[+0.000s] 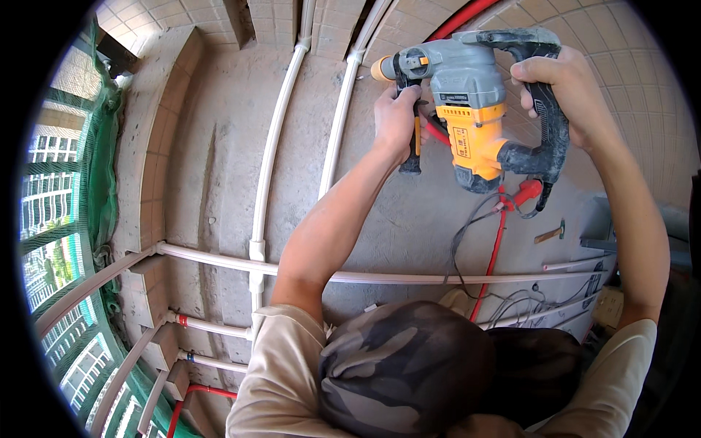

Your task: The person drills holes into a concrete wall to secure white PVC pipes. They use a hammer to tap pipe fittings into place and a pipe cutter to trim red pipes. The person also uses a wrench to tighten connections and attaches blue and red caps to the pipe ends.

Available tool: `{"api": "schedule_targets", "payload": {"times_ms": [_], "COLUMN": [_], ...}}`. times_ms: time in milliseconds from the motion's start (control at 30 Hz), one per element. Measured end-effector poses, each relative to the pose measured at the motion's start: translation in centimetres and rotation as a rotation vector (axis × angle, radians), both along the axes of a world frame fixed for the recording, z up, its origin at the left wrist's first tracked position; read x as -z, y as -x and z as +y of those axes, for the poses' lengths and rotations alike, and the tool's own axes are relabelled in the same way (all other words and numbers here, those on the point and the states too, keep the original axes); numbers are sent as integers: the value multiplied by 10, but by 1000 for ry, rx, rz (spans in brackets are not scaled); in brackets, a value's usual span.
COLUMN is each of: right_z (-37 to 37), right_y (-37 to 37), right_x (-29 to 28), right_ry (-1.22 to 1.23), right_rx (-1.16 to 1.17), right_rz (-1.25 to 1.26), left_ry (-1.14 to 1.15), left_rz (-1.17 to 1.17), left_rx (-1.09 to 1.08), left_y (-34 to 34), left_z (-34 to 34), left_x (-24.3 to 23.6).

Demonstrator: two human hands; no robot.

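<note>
A grey and orange rotary hammer drill (476, 139) is held up in front of me at the upper right, over the floor. My left hand (396, 120) is closed around its black side handle (411, 155), just behind the orange-tipped chuck (381, 69). I see no bit in the chuck. On the right, my right hand (562, 91) wraps the black rear grip (544, 120), its thumb near the top. From the bottom of that grip a dark cord (467, 237) loops down, passing a red connector (524, 193).
White pipes (274, 146) run along the rough grey floor, and one pipe (387, 278) crosses them. A red conduit (499, 252) lies below the drill. To the right are a wooden-handled hammer (550, 232) and coiled cables (522, 306). Green netting (104, 157) hangs at the left.
</note>
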State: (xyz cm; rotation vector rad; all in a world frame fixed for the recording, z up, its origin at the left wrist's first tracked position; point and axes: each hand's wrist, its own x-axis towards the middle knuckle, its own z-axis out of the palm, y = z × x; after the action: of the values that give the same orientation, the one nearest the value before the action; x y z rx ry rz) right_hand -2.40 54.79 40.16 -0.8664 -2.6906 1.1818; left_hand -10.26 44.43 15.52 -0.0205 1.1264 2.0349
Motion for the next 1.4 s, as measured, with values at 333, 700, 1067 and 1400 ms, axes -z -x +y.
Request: {"api": "schedule_targets", "payload": {"times_ms": [333, 700, 1067, 1400], "right_z": [32, 44, 43, 11], "right_y": [-47, -80, -71, -20], "right_x": [37, 80, 80, 40], "right_ry": [217, 361, 344, 95], "right_rx": [143, 243, 196, -10], "right_rz": [94, 158, 179, 64], "left_ry": [161, 272, 315, 125], "left_rz": [86, 149, 146, 20], "left_rx": [94, 163, 143, 0], "left_y": [-10, -14, -9, -5], "left_z": [2, 2, -1, -2], "left_x": [5, 26, 24, 28]}}
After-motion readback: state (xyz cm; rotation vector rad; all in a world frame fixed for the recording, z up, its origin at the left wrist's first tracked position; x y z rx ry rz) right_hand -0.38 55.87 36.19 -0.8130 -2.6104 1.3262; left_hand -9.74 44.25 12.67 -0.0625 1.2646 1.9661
